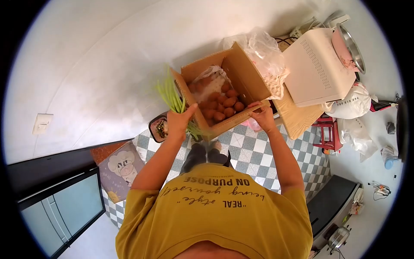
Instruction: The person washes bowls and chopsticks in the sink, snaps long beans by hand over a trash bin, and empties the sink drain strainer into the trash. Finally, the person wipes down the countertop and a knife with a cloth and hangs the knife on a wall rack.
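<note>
An open cardboard box (254,80) holds several brown eggs (219,108) and a crumpled whitish plastic bag (214,86). At the box's left side my left hand (178,122) is closed around a bunch of long green stalks (171,96), whose ends stick out above and below the fist. My right hand (263,115) grips the box's near right edge, fingers over the rim and thumb below. Left of the box, beside my left wrist, is a small container (158,128) with food in it.
Right of the box are clear plastic bags (263,52), a wooden tabletop (293,113), a white appliance (317,64) and a metal bowl (351,47). A red stool (327,134) stands below. A patterned mat (123,168) lies on the checkered floor (258,157).
</note>
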Motion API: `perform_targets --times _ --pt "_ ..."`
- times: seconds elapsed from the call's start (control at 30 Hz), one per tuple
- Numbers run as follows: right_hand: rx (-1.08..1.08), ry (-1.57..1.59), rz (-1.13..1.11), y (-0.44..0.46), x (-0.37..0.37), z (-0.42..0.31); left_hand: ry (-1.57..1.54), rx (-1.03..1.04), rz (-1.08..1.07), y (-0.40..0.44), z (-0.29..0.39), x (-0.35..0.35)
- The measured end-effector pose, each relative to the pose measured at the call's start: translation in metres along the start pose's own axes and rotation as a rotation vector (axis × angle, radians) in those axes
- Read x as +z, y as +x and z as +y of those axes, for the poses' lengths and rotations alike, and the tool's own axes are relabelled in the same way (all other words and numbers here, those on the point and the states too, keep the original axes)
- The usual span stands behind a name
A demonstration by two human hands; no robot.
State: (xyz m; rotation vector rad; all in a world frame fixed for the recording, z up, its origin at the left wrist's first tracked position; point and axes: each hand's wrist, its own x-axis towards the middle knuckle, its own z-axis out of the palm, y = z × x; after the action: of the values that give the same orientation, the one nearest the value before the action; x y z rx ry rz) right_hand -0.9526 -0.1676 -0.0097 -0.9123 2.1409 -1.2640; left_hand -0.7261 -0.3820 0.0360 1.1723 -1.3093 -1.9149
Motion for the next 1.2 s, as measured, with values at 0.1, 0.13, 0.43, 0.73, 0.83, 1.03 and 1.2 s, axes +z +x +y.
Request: perform_targets --times 0.1,0.13,0.43,0.73,0.83,1.03,1.2 --pt "0.052 -0.021 0.034 0.0 0.007 -0.017 -0.032 -0.008 0.065 0.011 0.006 -0.002" --pt "0.059 -0.034 0.057 0.002 0.007 -0.025 -0.057 -0.015 0.064 0.018 0.013 -0.003" --pt "0.092 -0.138 0.031 0.03 -0.006 -0.06 0.002 -0.025 -0.044 0.046 0.06 -0.005" --pt "0.045 -0.058 0.153 -0.018 0.03 -0.009 0.201 0.119 0.001 0.02 0.02 -0.001" --pt "-0.072 -0.11 0.296 -0.022 0.041 -0.001 0.159 0.118 -0.111 0.016 0.026 -0.005" --pt "-0.02 0.222 0.517 -0.055 0.045 0.005 0.353 0.143 -0.214 0.019 0.039 -0.043" --pt "-0.054 0.099 0.488 -0.069 0.029 0.01 0.386 0.134 -0.26 0.01 0.038 -0.047"
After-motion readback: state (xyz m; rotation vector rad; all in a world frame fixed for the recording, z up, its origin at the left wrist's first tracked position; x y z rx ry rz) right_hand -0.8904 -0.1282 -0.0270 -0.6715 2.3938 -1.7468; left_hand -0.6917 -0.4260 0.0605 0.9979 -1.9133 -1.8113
